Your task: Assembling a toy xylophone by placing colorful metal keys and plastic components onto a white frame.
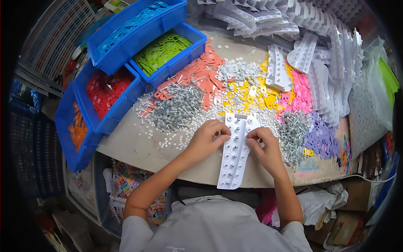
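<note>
A long white plastic frame (234, 155) lies in front of me at the table's near edge. A row of metal pins stands along its middle, with white round washers along both sides. At its upper left side my left hand (210, 136) is closed, thumb and fingers pinched together by the washers. My right hand (265, 147) is pinched closed over the frame's right side. Whatever is between the fingers of either hand is too small or hidden to make out. Loose white washers (197, 128) are scattered just beyond the left hand.
Piles of metal pins (178, 107) lie left and right (294, 130), among coral (205, 80), yellow (268, 98), pink (301, 90) and purple pieces (322, 140). Blue bins (163, 71) of coloured pieces stand left. White frames (279, 69) are stacked at the back right, beside a plastic bag (369, 96).
</note>
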Available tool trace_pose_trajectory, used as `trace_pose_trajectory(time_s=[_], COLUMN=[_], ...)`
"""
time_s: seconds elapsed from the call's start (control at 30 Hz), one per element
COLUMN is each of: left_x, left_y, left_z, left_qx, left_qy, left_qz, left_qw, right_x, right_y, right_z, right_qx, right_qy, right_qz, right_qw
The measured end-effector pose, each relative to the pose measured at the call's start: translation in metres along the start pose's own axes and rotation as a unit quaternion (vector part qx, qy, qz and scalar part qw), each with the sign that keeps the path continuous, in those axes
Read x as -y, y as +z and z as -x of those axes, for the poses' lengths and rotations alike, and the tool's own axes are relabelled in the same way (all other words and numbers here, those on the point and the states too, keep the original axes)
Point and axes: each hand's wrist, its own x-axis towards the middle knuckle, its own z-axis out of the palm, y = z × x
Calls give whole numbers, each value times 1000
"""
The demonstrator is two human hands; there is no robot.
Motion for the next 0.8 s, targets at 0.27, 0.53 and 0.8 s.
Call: trace_pose_trajectory(time_s=[0.27, 0.53, 0.8], left_x=[-14, -2, 8], left_y=[9, 7, 7], left_z=[-2, 4, -1], left_qx=[-17, -59, -38], left_qy=[-40, 187, -32], left_qz=[-51, -244, 28], left_qw=[998, 950, 998], right_x=[-1, -9, -22], right_y=[8, 18, 25], right_z=[-2, 9, 13], right_qx=[-18, -64, -108], right_qy=[52, -107, -89], right_qz=[-23, 138, 70], right_qw=[998, 983, 988])
